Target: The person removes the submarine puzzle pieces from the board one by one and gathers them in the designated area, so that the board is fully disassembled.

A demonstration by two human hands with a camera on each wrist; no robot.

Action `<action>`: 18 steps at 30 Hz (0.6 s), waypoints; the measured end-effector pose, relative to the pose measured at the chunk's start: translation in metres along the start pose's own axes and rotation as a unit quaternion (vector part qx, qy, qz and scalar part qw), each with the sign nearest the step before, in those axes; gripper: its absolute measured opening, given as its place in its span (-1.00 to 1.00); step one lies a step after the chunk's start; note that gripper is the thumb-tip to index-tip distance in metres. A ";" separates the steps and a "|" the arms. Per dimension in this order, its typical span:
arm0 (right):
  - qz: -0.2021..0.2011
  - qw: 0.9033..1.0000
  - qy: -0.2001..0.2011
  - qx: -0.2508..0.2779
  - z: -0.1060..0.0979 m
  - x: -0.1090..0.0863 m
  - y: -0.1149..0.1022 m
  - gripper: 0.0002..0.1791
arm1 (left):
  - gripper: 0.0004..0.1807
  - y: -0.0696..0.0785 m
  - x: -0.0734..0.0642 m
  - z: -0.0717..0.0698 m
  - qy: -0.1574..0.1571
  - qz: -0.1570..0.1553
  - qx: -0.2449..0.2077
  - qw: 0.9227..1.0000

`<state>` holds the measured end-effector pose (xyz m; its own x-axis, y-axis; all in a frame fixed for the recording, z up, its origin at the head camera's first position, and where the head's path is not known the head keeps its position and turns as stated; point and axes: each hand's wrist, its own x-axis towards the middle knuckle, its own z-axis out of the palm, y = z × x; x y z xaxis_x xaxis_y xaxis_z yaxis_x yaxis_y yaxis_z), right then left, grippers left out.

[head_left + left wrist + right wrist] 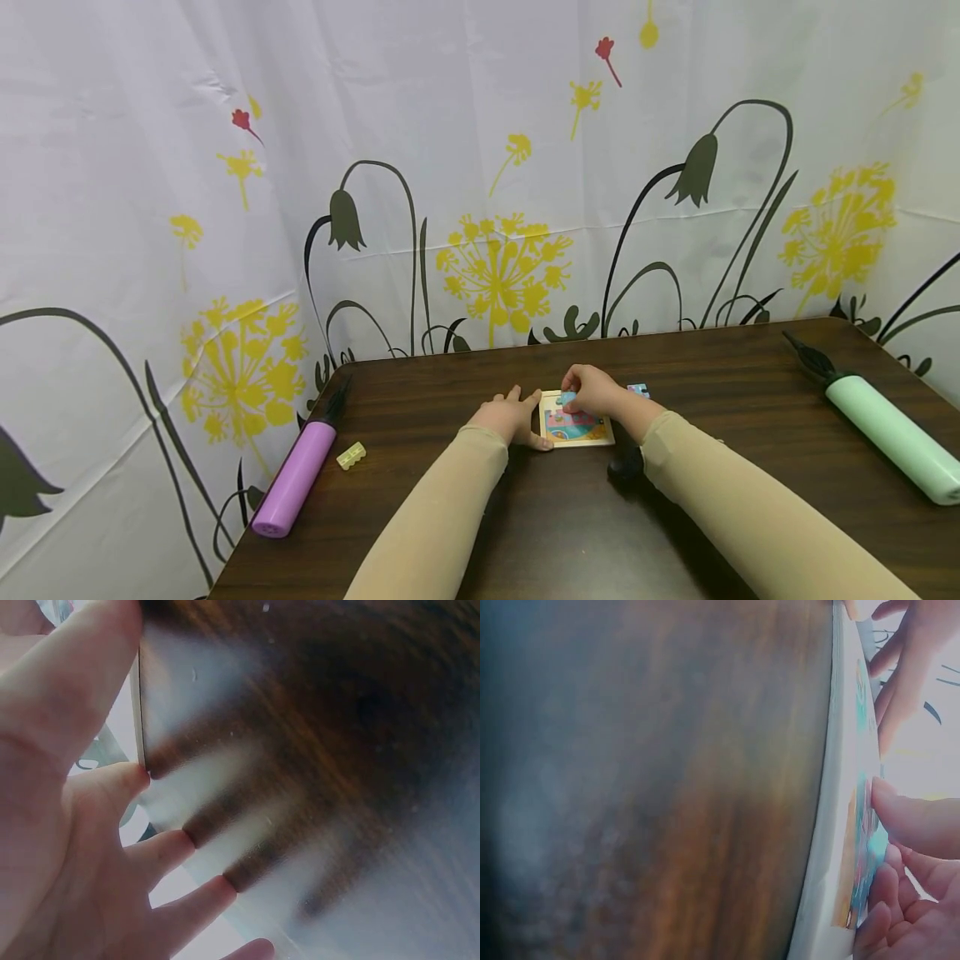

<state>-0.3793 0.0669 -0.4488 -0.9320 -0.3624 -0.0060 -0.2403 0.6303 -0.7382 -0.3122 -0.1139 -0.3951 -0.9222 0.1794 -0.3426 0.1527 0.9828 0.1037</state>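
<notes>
A small jigsaw puzzle board [573, 444] with a pale wooden rim and a colourful picture lies on the table. My left hand [508, 417] rests at its left edge, fingers spread, with the thumb by the near corner; the left wrist view shows those fingers [154, 859] straight over the tabletop. Over the upper part of the board my right hand [596, 392] pinches a light blue puzzle piece [568, 402] between thumb and fingers. In the right wrist view the thumb [911, 825] is right at the picture surface. Another blue and pink piece [639, 389] shows beyond the right wrist.
A purple hand pump [298, 475] lies on the left of the dark wooden table [420, 400], with a small yellow block [351, 455] beside it. On the right lies a mint green pump [892, 437]. A black object [625, 467] sits under the right forearm. A flowered curtain hangs behind.
</notes>
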 end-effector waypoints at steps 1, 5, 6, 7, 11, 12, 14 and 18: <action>0.000 1.000 0.001 0.003 0.000 0.000 0.001 -0.72 | 0.05 0.000 0.000 0.000 0.000 0.000 0.000 1.000; -0.008 1.000 0.001 0.016 -0.001 0.000 0.004 -0.83 | 0.06 0.000 0.000 0.000 0.002 0.001 -0.001 1.000; -0.013 1.000 0.002 0.020 -0.002 0.001 0.005 -0.84 | 0.06 0.000 0.000 0.000 0.002 0.001 -0.001 1.000; -0.015 1.000 0.002 0.025 -0.002 0.001 0.006 -0.84 | 0.06 0.000 0.001 0.001 0.001 0.001 0.000 1.000; -0.023 0.999 0.000 0.045 -0.004 0.002 0.006 -0.82 | 0.05 0.000 0.002 0.001 0.001 0.000 0.002 1.000; -0.025 0.998 -0.001 0.050 -0.005 0.001 0.005 -0.82 | 0.05 0.000 0.002 0.001 0.001 0.000 0.001 1.000; -0.022 0.998 -0.001 0.059 -0.006 0.001 0.003 -0.83 | 0.05 0.000 0.001 0.000 0.001 0.001 0.000 1.000; -0.009 0.997 -0.001 0.076 -0.008 -0.001 0.001 -0.87 | 0.06 0.000 0.000 0.000 0.000 0.001 -0.002 1.000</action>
<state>-0.3807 0.0733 -0.4440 -0.9274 -0.3741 0.0063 -0.2126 0.5131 -0.8316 -0.3121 -0.1141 -0.3950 -0.9221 0.1820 -0.3415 0.1540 0.9822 0.1076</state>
